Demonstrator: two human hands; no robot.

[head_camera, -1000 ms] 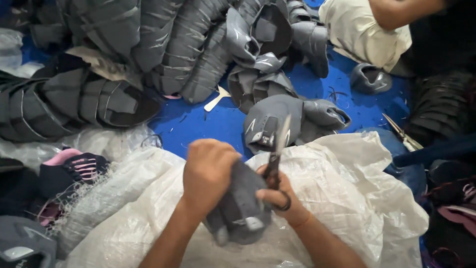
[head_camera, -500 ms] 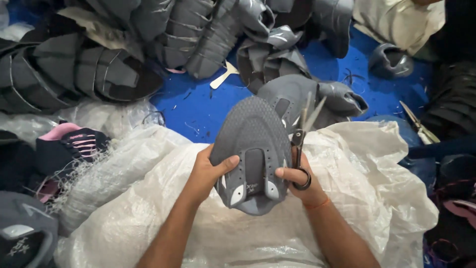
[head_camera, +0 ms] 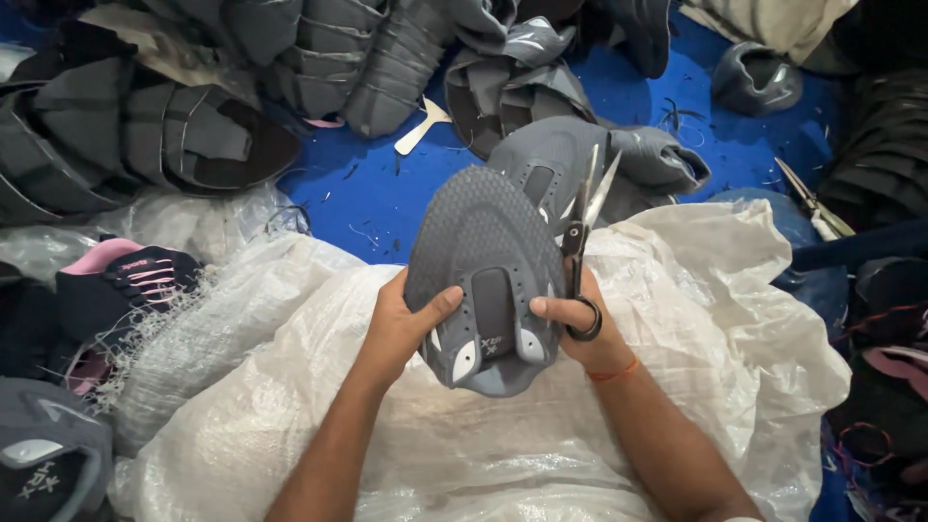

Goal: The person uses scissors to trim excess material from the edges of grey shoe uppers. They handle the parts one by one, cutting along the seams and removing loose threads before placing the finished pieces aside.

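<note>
Two-handed grip on grey shoe upper (head_camera: 488, 261), scissors (head_camera: 583, 242)

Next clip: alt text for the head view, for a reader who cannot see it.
Two hands hold up a grey shoe upper; the right hand also grips scissors, the left hand steadies its edge. Below lies a white woven sack, with stacked grey uppers on blue cloth beyond.
</note>
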